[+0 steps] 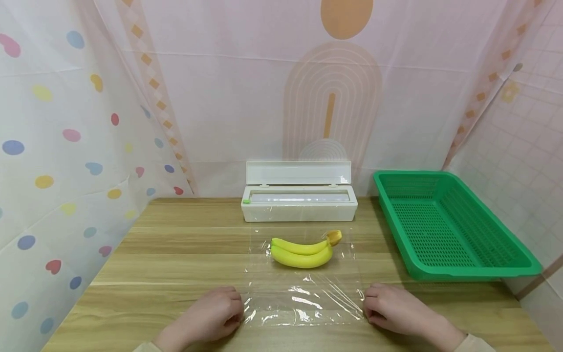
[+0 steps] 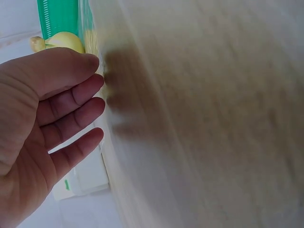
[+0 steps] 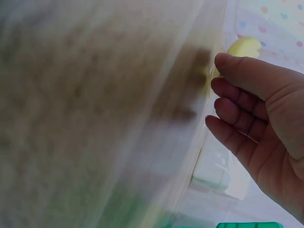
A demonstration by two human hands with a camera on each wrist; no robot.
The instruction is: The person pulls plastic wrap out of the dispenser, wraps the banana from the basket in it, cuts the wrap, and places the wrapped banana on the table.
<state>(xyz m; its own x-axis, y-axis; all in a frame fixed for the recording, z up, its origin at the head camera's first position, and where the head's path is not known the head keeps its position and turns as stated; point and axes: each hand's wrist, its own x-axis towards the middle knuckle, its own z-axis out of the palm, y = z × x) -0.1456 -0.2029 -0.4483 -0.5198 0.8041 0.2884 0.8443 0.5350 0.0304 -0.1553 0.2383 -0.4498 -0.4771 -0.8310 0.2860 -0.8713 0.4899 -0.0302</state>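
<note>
A pair of joined yellow bananas (image 1: 303, 255) lies on a sheet of clear plastic wrap (image 1: 303, 293) spread over the wooden table. The wrap runs forward from a white dispenser box (image 1: 299, 213), whose lid stands raised. Beside the wrap's near left corner, my left hand (image 1: 215, 313) rests with loosely bent fingers. Mirroring it, my right hand (image 1: 396, 309) lies by the near right corner. Both wrist views show fingertips at the tabletop, the left hand (image 2: 52, 109) and right hand (image 3: 261, 109) with nothing visible between thumb and fingers. Each index finger is mostly hidden behind the thumb.
A green plastic basket (image 1: 475, 270) stands on the right side of the table. Printed curtains (image 1: 220, 107) hang behind and along both sides. A small green slider (image 1: 247, 201) sits at the dispenser's left end.
</note>
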